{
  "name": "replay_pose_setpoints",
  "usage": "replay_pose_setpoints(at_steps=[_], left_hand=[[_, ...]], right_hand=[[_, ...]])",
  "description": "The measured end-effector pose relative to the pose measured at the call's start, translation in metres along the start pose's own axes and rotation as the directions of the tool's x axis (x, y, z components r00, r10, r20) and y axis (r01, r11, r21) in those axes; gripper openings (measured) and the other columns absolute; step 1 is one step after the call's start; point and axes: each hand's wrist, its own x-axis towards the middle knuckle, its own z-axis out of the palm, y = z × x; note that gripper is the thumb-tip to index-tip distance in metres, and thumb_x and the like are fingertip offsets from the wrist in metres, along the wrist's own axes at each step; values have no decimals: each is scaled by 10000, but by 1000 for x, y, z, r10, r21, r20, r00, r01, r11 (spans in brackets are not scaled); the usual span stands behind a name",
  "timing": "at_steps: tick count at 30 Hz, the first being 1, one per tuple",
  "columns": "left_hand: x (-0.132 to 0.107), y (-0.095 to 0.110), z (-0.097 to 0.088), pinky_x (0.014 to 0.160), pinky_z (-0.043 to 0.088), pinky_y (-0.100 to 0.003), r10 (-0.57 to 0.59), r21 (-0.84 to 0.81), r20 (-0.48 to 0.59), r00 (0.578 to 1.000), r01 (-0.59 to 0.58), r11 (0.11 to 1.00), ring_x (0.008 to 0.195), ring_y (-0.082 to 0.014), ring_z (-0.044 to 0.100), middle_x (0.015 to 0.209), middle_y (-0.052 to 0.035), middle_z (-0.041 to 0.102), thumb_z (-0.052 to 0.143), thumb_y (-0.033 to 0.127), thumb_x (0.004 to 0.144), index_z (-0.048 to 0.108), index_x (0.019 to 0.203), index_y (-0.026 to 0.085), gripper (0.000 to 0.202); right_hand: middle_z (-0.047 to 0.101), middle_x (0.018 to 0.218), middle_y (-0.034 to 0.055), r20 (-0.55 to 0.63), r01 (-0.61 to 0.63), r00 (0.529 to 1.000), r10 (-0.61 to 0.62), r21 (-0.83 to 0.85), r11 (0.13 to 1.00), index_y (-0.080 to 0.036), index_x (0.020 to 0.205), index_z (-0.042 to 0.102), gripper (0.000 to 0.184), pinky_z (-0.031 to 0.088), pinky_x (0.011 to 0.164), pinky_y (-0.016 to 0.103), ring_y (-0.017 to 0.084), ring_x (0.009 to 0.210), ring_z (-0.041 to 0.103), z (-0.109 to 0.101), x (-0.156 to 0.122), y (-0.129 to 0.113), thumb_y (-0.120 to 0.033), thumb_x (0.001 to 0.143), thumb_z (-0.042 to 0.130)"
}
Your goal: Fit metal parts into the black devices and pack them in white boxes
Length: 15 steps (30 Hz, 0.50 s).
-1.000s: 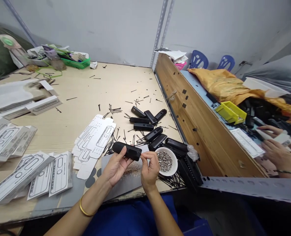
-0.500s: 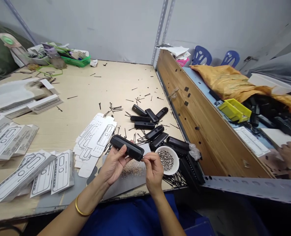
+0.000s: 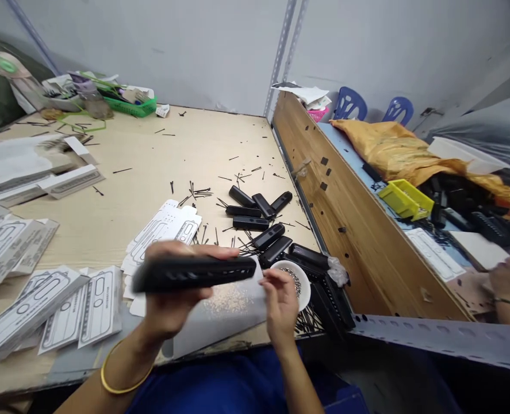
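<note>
- While my left fingers (image 3: 220,251) clamp the black device (image 3: 196,275) above the worktop (image 3: 203,146), its long axis points rightward, nearly level.
- My right fingers (image 3: 281,278) curl by the white bowl (image 3: 306,292); whether pinching anything, I cannot tell.

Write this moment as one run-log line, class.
left hand: holds black device | right hand: by white bowl, grip unclear | bowl: small metal parts | table: other black devices

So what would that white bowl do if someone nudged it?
The bowl would probably slide before tipping, as it looks broad and fairly low. It may feel heavy for its size, given the shiny, metallic-looking bits inside. Being small and seemingly loose, those could spill if it tilted.
</note>
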Motion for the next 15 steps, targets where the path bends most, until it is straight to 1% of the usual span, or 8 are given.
replay_pose_setpoints(at_steps=[1, 3, 4, 6, 8, 10, 12, 15], left_hand=[[1, -6, 0, 942, 477, -419, -12, 112, 63, 998, 5, 994, 1024, -286, 618, 1093, -106, 656, 782, 239, 663, 641, 1016, 207, 381], [8, -21, 1, 899, 487, -391, -103, 232, 31, 994, 94, 968, 935, -268, 641, 997, -120, 676, 773, 242, 671, 649, 970, 177, 331], [13, -27, 1, 912, 478, -386, -141, 199, -52, 989, 149, 969, 975, -266, 634, 1037, -126, 670, 761, 260, 691, 625, 1035, 170, 380], [23, -35, 1, 899, 484, -383, -217, 45, -128, 968, 224, 974, 1038, -269, 615, 1108, -136, 648, 758, 307, 706, 554, 1146, 161, 506], [30, -36, -1, 831, 507, -362, -297, -81, -95, 950, 290, 954, 1004, -260, 623, 1094, -135, 647, 760, 345, 710, 516, 1171, 154, 555], [34, -38, -2, 775, 512, -330, -349, -112, -67, 935, 341, 934, 932, -236, 633, 1039, -126, 656, 758, 366, 715, 518, 1156, 143, 549], [36, -43, -2, 766, 503, -313, -338, -41, -106, 935, 335, 941, 910, -223, 629, 1024, -122, 656, 765, 376, 703, 534, 1144, 135, 552], [40, -51, -8, 780, 486, -333, -264, 284, -86, 961, 277, 918, 909, -254, 625, 990, -126, 663, 775, 386, 672, 608, 1065, 127, 500]], right_hand=[[599, 987, 67, -59, -14, 998, 14, -2, 1000, -154, 1000, 570, 232, 516, 767, 254, 105, 839, 606, -6, 4, 0, -345, 872, 545], [608, 964, 74, -118, -21, 993, 13, -67, 998, -144, 975, 580, 261, 512, 771, 263, 116, 835, 606, -17, 12, 1, -377, 861, 552], [615, 943, 75, -119, -8, 993, -5, -113, 994, -141, 949, 591, 265, 506, 786, 269, 123, 848, 603, -21, 16, 0, -386, 856, 556], [625, 923, 73, -103, 15, 994, -34, -177, 984, -140, 927, 607, 269, 490, 825, 279, 133, 877, 599, -26, 23, -2, -394, 852, 558], [630, 907, 64, -115, 1, 993, -22, -184, 983, -141, 925, 607, 278, 480, 824, 273, 131, 866, 599, -28, 28, -4, -404, 853, 553], [635, 893, 59, -117, -36, 993, 15, -178, 983, -139, 921, 602, 294, 474, 794, 261, 128, 842, 600, -27, 31, -5, -420, 851, 550], [642, 889, 59, -98, -57, 995, 38, -201, 978, -139, 912, 602, 309, 463, 780, 254, 131, 840, 597, -24, 34, -6, -436, 850, 544], [645, 872, 53, 31, -30, 999, 42, -318, 947, -152, 887, 613, 289, 437, 769, 254, 134, 817, 575, -12, 41, -9, -422, 868, 513]])
